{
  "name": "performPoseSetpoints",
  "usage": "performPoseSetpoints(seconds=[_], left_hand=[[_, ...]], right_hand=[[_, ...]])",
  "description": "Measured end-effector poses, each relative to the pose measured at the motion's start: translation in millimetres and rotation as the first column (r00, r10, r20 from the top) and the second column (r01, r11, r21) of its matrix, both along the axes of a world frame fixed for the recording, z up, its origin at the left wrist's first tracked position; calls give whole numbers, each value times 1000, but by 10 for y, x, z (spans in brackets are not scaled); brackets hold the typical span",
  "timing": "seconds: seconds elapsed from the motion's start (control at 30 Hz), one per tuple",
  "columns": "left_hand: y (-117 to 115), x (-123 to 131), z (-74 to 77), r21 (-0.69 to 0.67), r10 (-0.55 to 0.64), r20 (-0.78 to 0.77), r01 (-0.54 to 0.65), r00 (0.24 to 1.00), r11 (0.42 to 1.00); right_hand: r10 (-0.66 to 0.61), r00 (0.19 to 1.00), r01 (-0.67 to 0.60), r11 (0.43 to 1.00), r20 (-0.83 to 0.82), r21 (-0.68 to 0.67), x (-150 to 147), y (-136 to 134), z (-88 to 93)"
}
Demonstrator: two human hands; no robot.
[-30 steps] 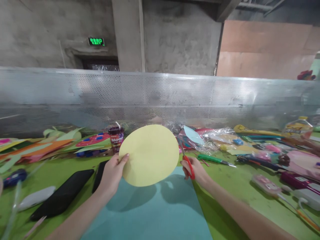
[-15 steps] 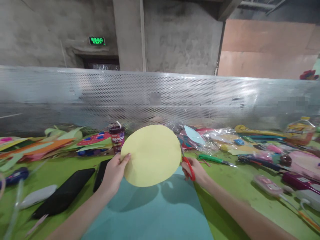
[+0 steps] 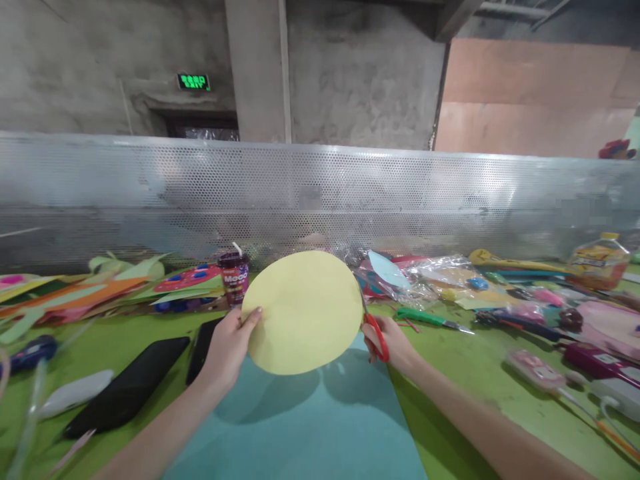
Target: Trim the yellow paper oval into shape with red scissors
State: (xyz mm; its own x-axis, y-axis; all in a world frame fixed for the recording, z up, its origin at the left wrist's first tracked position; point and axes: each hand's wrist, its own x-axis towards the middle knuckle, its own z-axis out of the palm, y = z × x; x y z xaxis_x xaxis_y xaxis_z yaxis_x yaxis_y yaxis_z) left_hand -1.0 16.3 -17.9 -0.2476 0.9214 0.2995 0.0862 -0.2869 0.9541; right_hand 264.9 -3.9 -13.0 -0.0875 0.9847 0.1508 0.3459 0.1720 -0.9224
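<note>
A pale yellow paper oval point(image 3: 305, 313) is held up in front of me, tilted so that its broad face shows. My left hand point(image 3: 233, 347) pinches its left edge, thumb on the near face. At the right edge, my right hand point(image 3: 390, 343) grips red-handled scissors point(image 3: 383, 340). Their blades point up and lie along the paper's right rim; whether they are apart is hard to see. Below the oval, a sheet of blue paper point(image 3: 310, 433) lies on the green tabletop point(image 3: 465, 387) and catches the shadows of the oval and hands.
Left are a black phone point(image 3: 130, 387), another dark device and colourful paper cutouts point(image 3: 75, 293). Behind stands a drink cup with a straw point(image 3: 234, 277). On the right lie a green craft knife point(image 3: 433, 319) with its blade out, plastic wrapping and a glue gun. A perforated metal screen point(image 3: 320, 180) closes off the back.
Almost nothing differs. The oval and both hands stay in the same place, with only a very slight shift of the scissors.
</note>
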Motion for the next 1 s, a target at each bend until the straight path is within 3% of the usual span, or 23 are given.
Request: performPoseSetpoints(seconds=[0.37,0.6,0.8,0.9,1.0], left_hand=[[6,-8,14,-11,13,-34,-13,999,1000],[10,-9,51,-48,-33,49,35,998,998],[26,-113,197,-166,-259,187,290,948,943],[33,-188,241,-204,-329,156,356,931,912],[30,-221,227,-244,-407,82,414,910,877]], right_hand=[[-64,995,65,998,74,0,-4,4,0],[-120,993,120,992,7,-28,-29,-42,87],[-77,996,76,997,-53,-9,34,-8,130],[-118,976,123,992,-186,17,55,34,174],[-71,958,85,996,-277,39,47,38,238]])
